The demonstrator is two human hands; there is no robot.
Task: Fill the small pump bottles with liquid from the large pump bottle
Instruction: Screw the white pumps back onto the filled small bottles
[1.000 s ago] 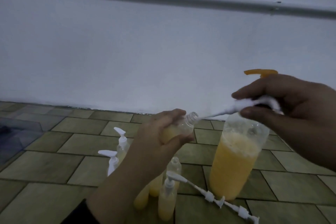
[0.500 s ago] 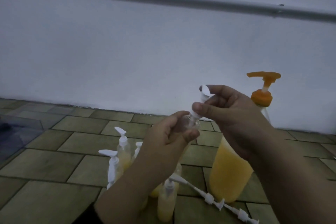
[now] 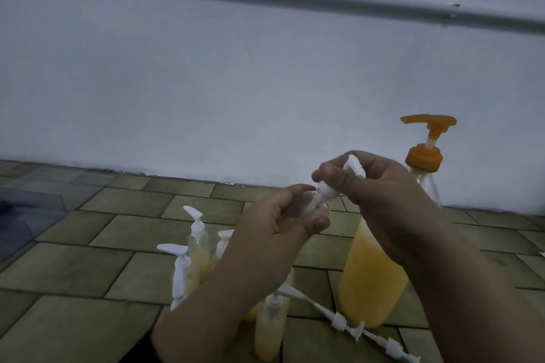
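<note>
a small pump bottle [image 3: 312,209] is gripped in the curled fingers of the left hand [image 3: 277,233], raised above the tiled floor [image 3: 88,244], while its white pump cap [image 3: 339,183] is pinched at the neck by the right hand [image 3: 380,194]. the large pump bottle [image 3: 380,259] is stood just behind. if the cap is threaded crookedly, liquid could be leaked; if the grip is loosened, the bottle could be dropped.

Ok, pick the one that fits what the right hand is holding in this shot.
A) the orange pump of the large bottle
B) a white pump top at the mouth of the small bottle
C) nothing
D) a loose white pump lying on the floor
B: the right hand pinches the white pump top, whose lower end sits at the mouth of the small bottle that the left hand grips; the large bottle stands untouched behind.
</note>
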